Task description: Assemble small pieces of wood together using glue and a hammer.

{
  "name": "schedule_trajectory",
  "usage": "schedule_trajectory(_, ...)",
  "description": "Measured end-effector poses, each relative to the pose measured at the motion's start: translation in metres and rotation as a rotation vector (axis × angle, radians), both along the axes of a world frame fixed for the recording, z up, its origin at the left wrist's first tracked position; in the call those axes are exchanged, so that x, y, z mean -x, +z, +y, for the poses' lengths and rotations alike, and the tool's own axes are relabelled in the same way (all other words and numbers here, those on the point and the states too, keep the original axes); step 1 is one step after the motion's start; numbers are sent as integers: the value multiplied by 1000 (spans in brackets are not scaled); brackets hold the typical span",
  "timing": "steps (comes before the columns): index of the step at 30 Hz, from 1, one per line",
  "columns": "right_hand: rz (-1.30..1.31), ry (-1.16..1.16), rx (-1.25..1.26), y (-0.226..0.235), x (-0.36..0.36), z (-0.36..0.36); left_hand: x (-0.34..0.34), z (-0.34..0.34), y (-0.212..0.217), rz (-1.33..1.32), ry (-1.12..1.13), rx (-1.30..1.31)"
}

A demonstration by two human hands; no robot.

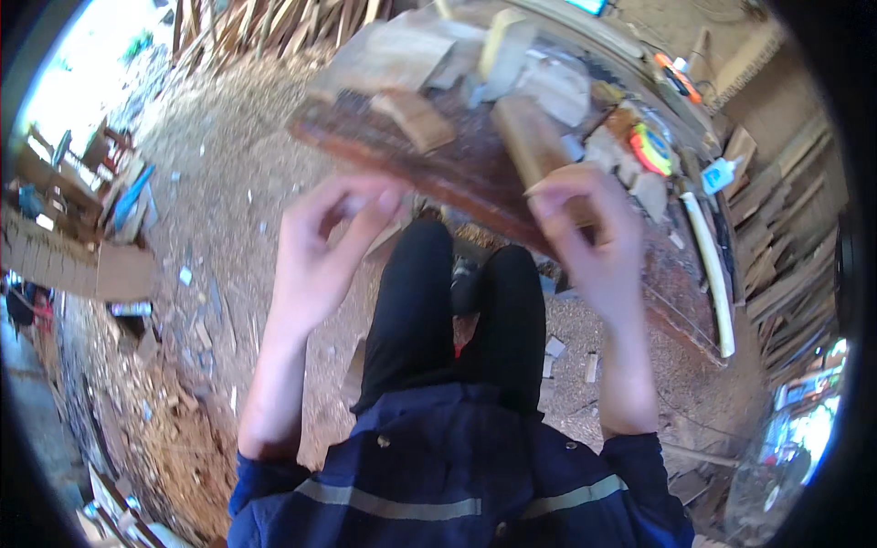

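Note:
My left hand [320, 242] hovers just off the near edge of the worktable [402, 169], thumb and fingertips brought together in a pinch. Whatever sits between those tips, if anything, is too small or blurred to name. Over the table's front edge, my right hand [598, 233] is curled the same way, its fingertips closed. A long wooden block [528, 137] runs from the tabletop to behind the right fingers; I cannot tell whether they touch it. A shorter wooden block [416, 121] lies on the table, nearer my left hand.
Offcuts and a pale sheet [557, 87] cover the tabletop. Toward its right are a yellow-pink tape measure [650, 149], a white glue bottle [720, 175] and a pale rod [705, 274]. Timber [274, 32] is stacked behind; shavings litter the floor [219, 183].

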State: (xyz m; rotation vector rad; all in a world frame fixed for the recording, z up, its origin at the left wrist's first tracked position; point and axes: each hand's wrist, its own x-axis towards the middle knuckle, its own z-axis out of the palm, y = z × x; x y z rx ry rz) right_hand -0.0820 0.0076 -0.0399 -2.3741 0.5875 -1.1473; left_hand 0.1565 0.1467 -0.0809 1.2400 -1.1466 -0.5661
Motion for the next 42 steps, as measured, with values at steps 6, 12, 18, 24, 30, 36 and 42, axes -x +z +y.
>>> schedule_trajectory(6,-99,196,-56,-8,17,20,38,4,15,45,-12,-68)
schedule_trajectory(12,-190,362,-150,-24,31,28,70,-1,31,-11,8,7)
schedule_trajectory(18,-233,509,-287,-48,23,29,74,-7,26,-58,121,27)
schedule_trajectory(24,-211,755,-541,-74,-27,46,34,-8,8,-99,322,14)
schedule_trajectory(30,-56,796,-588,-130,-99,55,-48,-31,-45,80,428,174)
schedule_trajectory(36,198,695,-778,-132,-162,75,-156,-90,-24,368,584,291)
schedule_trajectory(42,427,711,-1156,-39,-242,98,-251,-51,45,387,615,222)
